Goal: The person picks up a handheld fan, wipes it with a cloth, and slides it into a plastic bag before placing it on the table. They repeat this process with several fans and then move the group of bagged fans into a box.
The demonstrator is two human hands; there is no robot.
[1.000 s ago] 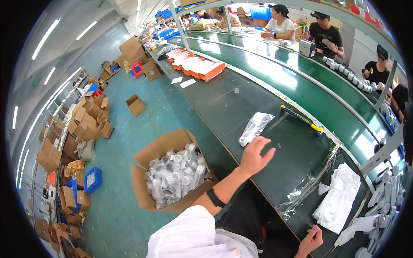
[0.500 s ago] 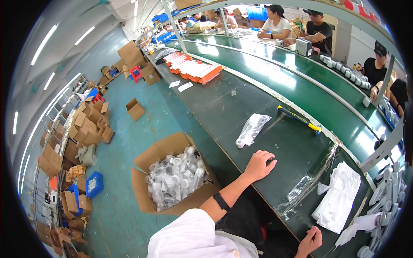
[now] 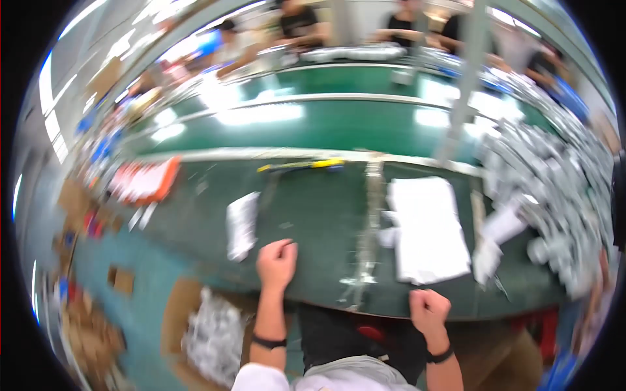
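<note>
My left hand [image 3: 277, 262] rests closed on the dark green tabletop [image 3: 319, 241], its fingers curled and nothing showing in them. Just beyond it lies a clear plastic bag [image 3: 242, 226] with something pale inside, too blurred to make out. At the table's front edge is my right hand [image 3: 430, 309], also in a closed fist with nothing visible in it. Right in front of that hand lies a flat stack of white plastic bags [image 3: 429, 228]. A yellow and dark-blue tool [image 3: 303, 165], which looks like a hammer, lies along the far edge of the table.
A cardboard box [image 3: 173, 326] of clear plastic pieces [image 3: 214, 335] stands on the floor at the left. Grey-white parts [image 3: 541, 169] are heaped at the right, beside a metal post [image 3: 466, 91]. Orange-and-white packages [image 3: 145, 180] lie far left. Other people work across the green conveyor [image 3: 339, 124].
My view has swung to the right, bringing the heap of parts and my whole right hand into sight. The bag, white stack and tool still lie on the table.
</note>
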